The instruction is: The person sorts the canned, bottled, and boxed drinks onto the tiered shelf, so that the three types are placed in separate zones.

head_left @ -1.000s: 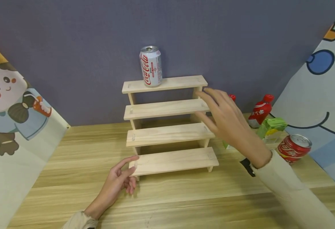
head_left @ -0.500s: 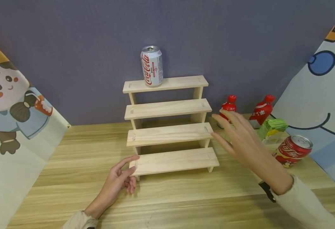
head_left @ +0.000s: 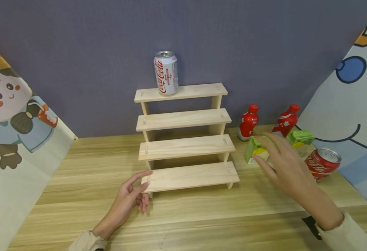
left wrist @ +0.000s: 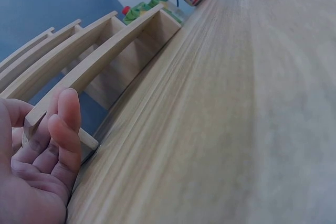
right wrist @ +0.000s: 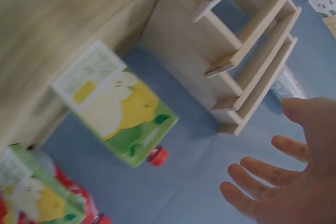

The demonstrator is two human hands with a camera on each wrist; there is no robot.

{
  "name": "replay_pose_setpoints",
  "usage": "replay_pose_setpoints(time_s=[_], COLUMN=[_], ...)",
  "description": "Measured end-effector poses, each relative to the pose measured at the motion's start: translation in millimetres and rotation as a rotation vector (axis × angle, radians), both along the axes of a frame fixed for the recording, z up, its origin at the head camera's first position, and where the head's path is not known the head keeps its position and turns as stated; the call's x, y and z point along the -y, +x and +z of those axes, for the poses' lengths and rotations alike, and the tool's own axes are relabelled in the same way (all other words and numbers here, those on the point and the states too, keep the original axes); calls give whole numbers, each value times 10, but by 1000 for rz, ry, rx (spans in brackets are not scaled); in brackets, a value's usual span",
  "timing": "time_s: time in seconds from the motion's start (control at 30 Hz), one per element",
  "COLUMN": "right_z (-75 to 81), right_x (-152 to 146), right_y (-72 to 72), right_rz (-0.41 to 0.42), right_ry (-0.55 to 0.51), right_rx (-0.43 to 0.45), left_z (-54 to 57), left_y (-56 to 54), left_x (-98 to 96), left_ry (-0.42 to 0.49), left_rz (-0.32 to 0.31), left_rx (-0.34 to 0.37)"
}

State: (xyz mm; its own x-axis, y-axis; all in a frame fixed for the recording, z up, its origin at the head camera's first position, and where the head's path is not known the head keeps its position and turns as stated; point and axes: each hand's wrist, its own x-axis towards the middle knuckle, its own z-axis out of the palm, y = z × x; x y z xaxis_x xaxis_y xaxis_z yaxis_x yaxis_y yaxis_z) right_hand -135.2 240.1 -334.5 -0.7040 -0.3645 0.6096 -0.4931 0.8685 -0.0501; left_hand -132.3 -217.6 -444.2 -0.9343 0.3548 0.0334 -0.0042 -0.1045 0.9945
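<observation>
My left hand (head_left: 127,198) grips the left end of the lowest step of a four-tier wooden display stand (head_left: 189,176), thumb and fingers around the board's end. In the left wrist view the fingers (left wrist: 67,121) curl beside that end. A white Coca-Cola can (head_left: 166,74) stands upright on the top step, left of its middle. My right hand (head_left: 285,165) holds nothing; its fingers are spread over a green and yellow juice carton (head_left: 250,150), partly covering it in the head view. In the right wrist view the whole carton front (right wrist: 115,103) shows, apart from the fingers.
Two red-capped bottles, a nearer-left bottle (head_left: 248,122) and a right bottle (head_left: 287,120), stand by the back wall. A second green carton (head_left: 301,137) and a red cola can (head_left: 323,162) stand at the right. Printed side panels flank the wooden tabletop (head_left: 183,223).
My right hand has moved from beside the stand's upper steps down and right to the near juice carton, uncovering a red bottle. The left hand stays on the lowest step.
</observation>
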Motion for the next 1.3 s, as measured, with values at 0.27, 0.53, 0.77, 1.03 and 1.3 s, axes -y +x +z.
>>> replay_pose_setpoints(time_s=[0.27, 0.53, 0.77, 1.03, 1.3], right_z=[-141, -308, -391, -445, -478], right_x=[-333, -633, -902, -1158, -1325], right_y=[94, 129, 152, 231, 233], right_rz=[-36, -81, -167, -346, -398], right_ry=[-38, -128, -150, -146, -150], right_rx=[-14, -83, -81, 59, 107], left_z=[-19, -13, -7, -17, -37], left_y=[-27, -19, -23, -20, -20], left_x=[11, 14, 9, 4, 20], left_ry=[6, 1, 5, 7, 9], left_rz=[-3, -2, -4, -16, -23], left_rx=[-10, -2, -10, -14, -19])
